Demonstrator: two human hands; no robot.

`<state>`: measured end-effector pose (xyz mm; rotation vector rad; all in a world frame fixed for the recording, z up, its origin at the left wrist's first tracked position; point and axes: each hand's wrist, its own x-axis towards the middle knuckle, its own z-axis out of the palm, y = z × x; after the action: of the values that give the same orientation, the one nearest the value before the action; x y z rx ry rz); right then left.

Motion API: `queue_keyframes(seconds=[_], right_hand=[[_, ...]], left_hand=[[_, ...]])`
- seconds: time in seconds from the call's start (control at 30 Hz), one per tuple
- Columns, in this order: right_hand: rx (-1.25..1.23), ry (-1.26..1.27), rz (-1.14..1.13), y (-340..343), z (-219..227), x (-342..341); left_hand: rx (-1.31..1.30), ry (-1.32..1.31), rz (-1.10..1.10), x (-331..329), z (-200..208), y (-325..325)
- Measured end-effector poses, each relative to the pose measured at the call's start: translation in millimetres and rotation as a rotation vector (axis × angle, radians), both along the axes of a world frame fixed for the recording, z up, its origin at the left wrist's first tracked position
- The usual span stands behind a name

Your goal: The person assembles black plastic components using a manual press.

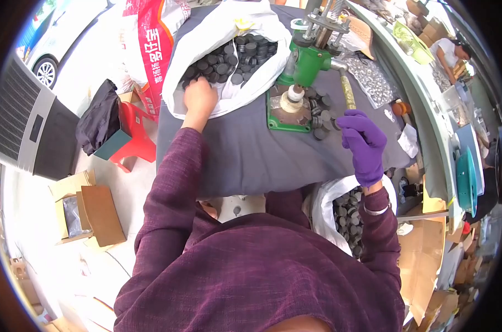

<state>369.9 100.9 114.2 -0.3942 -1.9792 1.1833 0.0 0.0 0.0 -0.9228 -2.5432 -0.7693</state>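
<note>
Dark discs (221, 68) lie heaped in a white sack (223, 16) in the head view, the sack's mouth spread wide at the far side of a table covered with grey cloth (251, 163). The left hand (200, 95), bare, reaches over the near rim of the sack to the left edge of the heap; its fingers bend down among the discs, in a narrow curl rather than spread, and the fingertips are hidden, so I cannot tell whether a disc is pinched there. The right hand (364, 141), in a purple glove, is at the right of the table, fingers folded in toward the palm, just at the lower end of a lever handle (347, 91). Whether the glove grips that handle or only touches it, I cannot tell. The handle slopes down from a green press (305, 63), which stands just right of the sack, with a pale round piece (294, 93) at its lower middle, above the base. Loose discs (322, 119) lie beside the base on its right, between it and the gloved hand. Farther right is a clear bag of small shiny parts (371, 81). Below the table's near edge, a second white sack (322, 207) holds more dark discs, partly hidden by the right forearm.
</note>
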Motion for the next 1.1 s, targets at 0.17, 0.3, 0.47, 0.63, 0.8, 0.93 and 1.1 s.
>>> queue_keyframes(seconds=[0.17, 0.3, 0.47, 0.63, 0.8, 0.93, 1.1], right_hand=[[-0.116, -0.045, 0.0, -6, 55, -11], [0.089, -0.001, 0.029, 5, 104, -25], [0.022, 0.082, 0.081, 27, 114, -30], [-0.042, 0.132, 0.066, 27, 113, -32], [0.194, 0.093, 0.045, 25, 108, -33], [0.042, 0.107, 0.034, 22, 107, -31], [-0.051, 0.13, 0.02, 16, 102, -30]], left_hand=[[-0.045, 0.109, 0.01, -17, -17, -1], [-0.06, 0.014, 0.025, -11, -10, -4], [0.28, 0.08, -0.125, 16, 7, -2], [0.387, -0.087, -0.552, 104, 30, 23], [0.274, -0.115, -0.626, 132, 28, 45], [0.297, -0.157, -0.633, 139, 27, 57], [0.369, -0.252, -0.604, 142, 22, 65]])
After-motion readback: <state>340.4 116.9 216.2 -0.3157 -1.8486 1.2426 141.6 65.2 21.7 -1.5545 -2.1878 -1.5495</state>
